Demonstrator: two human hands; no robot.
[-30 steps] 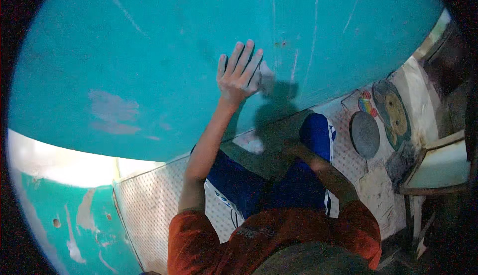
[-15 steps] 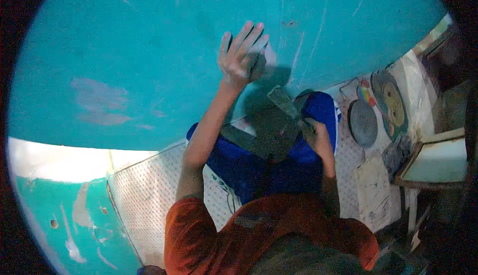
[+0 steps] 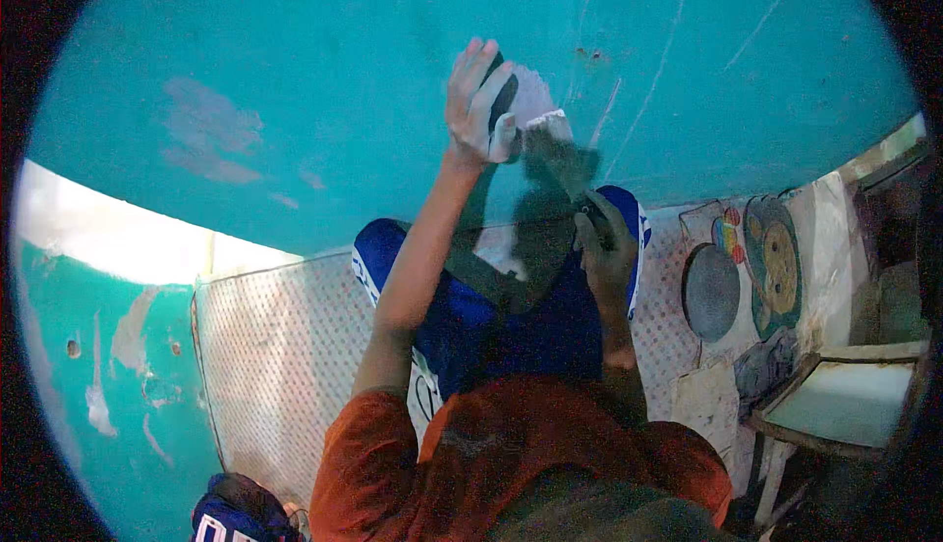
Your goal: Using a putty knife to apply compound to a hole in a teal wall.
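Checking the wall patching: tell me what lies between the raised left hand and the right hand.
In the head view, a flat putty blade spans from left hand down to right hand, against the turquoise wall.

wall [image 3: 295, 71] — teal | shorts [image 3: 491, 326] — blue | shirt [image 3: 511, 444] — orange

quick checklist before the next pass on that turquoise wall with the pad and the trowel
1. Left hand flat on the wall over the dark pad: ok, fingers spread, pad pinned against the turquoise wall.
2. Right hand gripping the trowel: ok, hand closed round the handle, blade up by the pad.
3. Filler on the trowel blade: cannot tell, the blade is dark and in shadow.
4. Pale patch beside the pad smoothed: cannot tell, partly hidden by the hand.
5. Other bare spots treated: not ok, pinkish patches show further left.
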